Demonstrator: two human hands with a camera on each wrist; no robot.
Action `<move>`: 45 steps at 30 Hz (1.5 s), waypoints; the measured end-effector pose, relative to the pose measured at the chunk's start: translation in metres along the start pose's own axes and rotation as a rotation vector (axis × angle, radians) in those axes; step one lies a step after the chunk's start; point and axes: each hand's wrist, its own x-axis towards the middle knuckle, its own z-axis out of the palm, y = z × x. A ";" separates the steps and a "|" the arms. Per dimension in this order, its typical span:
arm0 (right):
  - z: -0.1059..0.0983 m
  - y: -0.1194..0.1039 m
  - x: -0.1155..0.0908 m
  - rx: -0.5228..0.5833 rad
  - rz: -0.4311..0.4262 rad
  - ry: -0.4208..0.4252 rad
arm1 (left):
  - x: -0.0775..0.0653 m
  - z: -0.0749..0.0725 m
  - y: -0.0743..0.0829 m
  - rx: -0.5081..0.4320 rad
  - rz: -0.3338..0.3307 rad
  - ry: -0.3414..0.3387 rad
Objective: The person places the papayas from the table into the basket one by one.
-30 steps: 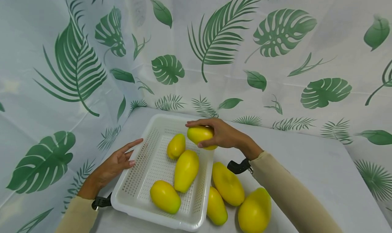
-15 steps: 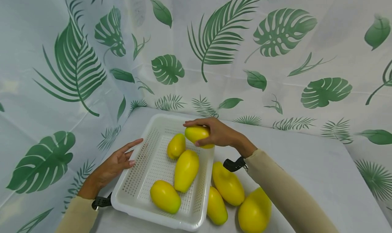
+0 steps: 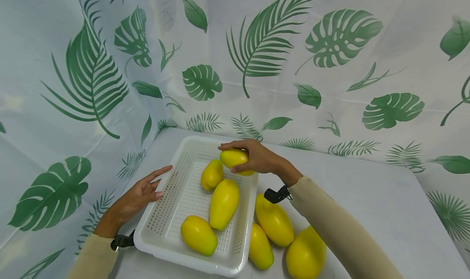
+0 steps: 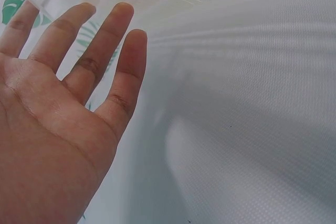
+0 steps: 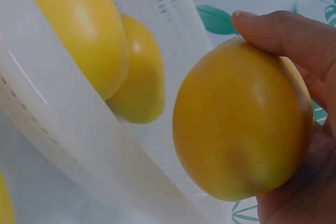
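Observation:
My right hand (image 3: 258,156) grips a yellow mango (image 3: 235,158) above the far right corner of a white plastic basket (image 3: 245,246). Thumb and fingers lie round opposite sides of this mango, as the right wrist view also shows. Inside the basket lie a small mango (image 3: 212,175), a longer one (image 3: 224,204) and a green-tipped mango (image 3: 199,235). At the basket's left rim is my left hand (image 3: 137,197), its fingers extended and its fingertips right at the edge. The left wrist view shows the left palm (image 4: 47,140) holding nothing, below the slotted basket wall.
Three more mangoes, an upright-lying one (image 3: 275,220), a green-ended one (image 3: 261,247) and a large one (image 3: 306,252), lie on the white table (image 3: 367,205) against or near the basket's right side. A leaf-printed sheet (image 3: 271,107) hangs behind and to the left.
My right hand has shifted slightly left with the mango, further over the basket. The left hand, the basket and the other mangoes stay as they were.

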 end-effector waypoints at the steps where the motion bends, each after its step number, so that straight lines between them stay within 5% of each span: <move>1: 0.000 0.001 0.000 0.003 0.004 0.002 | 0.000 0.000 0.000 0.001 -0.001 0.002; 45: 0.011 0.014 0.003 -0.026 0.061 0.001 | -0.001 -0.001 -0.001 0.022 0.004 0.006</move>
